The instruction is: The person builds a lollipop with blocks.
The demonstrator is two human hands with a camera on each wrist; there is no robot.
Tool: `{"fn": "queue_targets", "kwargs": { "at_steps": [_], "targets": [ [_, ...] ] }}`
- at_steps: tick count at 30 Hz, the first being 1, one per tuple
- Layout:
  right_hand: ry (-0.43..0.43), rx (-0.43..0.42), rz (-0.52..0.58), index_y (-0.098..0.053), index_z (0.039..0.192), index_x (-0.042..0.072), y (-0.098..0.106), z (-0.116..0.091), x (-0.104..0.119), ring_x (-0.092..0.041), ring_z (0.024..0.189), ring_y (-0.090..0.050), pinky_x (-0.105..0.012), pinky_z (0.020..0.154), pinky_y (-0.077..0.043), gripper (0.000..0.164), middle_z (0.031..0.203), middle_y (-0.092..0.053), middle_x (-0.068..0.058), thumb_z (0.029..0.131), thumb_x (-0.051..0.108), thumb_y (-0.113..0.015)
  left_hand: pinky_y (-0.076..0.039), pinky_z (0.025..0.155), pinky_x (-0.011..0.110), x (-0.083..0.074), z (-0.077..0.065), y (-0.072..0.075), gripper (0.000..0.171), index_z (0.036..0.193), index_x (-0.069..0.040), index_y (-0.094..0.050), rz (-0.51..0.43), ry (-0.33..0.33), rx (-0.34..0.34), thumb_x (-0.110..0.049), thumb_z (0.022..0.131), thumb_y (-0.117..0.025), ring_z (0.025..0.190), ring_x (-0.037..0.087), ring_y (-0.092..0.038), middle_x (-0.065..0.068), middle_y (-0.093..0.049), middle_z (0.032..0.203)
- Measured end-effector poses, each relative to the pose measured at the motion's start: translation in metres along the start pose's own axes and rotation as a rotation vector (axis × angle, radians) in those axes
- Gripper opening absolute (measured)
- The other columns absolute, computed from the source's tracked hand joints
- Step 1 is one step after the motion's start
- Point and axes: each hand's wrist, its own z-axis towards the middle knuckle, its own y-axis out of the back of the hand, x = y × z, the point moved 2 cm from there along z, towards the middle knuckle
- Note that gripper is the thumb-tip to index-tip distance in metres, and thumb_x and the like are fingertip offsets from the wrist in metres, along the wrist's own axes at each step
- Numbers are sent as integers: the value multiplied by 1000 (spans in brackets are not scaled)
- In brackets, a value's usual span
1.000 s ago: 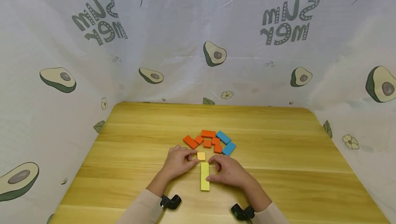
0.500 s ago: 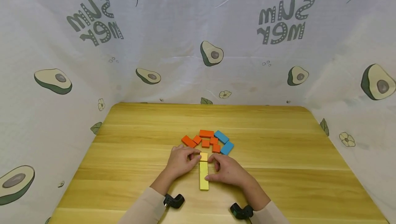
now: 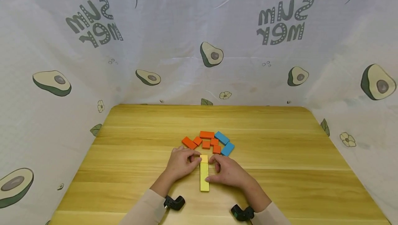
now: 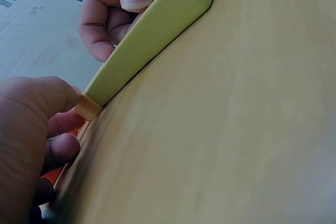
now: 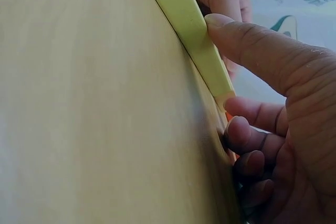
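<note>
A long yellow-green block (image 3: 204,178) lies lengthwise on the table, with a small yellow-orange block (image 3: 203,158) against its far end, forming one line. My left hand (image 3: 182,162) pinches the small block between thumb and index finger; in the left wrist view the thumb tip sits on the small block (image 4: 88,108). My right hand (image 3: 228,171) lies on the other side. Its extended thumb touches the side of the long block (image 5: 197,40), while the index fingertip is right at the small block (image 5: 226,99). The other right fingers are loosely bent.
Just beyond the hands, several orange-red blocks (image 3: 206,135) and two blue blocks (image 3: 227,148) form an arch-like arrangement on the wooden table (image 3: 140,125). A white cloth (image 3: 174,28) printed with avocados hangs around the back and sides. Dark wrist cameras (image 3: 174,203) sit at both cuffs.
My left hand has moved the small block slightly right and toward the long block, closing the gap between them. The right hand has stayed almost still beside the long block.
</note>
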Motion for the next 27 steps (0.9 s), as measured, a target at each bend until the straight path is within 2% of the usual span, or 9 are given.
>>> {"fn": "queue_targets", "kwargs": {
  "at_steps": [11,15,18,22,27],
  "targets": [
    [3,-5,0,-61,107,19,0,-1,-1,-3,62,-43,-23,61,-38,51,74,-50,9,75,47,-89,-29,76,27,1,-1,-2,19,105,-28,-79,23,-22,-3,-40,92,-75,72,1,-39,-21,-53,70],
    [11,-10,-6,-62,107,19,0,-1,-1,-3,63,-43,-23,61,-38,51,74,-50,9,76,48,-88,-29,77,27,1,-1,-2,23,110,-29,-78,23,-31,3,-42,91,-75,72,2,-39,-20,-53,71],
    [12,-10,7,-62,108,19,0,-1,-2,-3,63,-44,-23,61,-39,49,75,-51,9,77,49,-87,-28,79,29,1,-3,-2,36,119,-31,-75,12,-56,48,-47,87,-78,74,2,-39,-21,-53,73],
    [26,-2,68,-62,109,16,3,-2,-4,-3,62,-45,-23,59,-40,45,76,-53,8,84,47,-82,-27,80,29,-2,-5,1,50,127,-35,-72,21,-126,126,-56,82,-80,77,2,-39,-21,-55,78],
    [24,-6,189,-63,112,13,10,-3,-9,-3,61,-46,-21,58,-41,34,77,-55,6,93,38,-76,-26,79,29,-4,-6,2,52,127,-38,-72,43,-147,160,-61,81,-78,79,2,-38,-21,-57,78]
  ]
}}
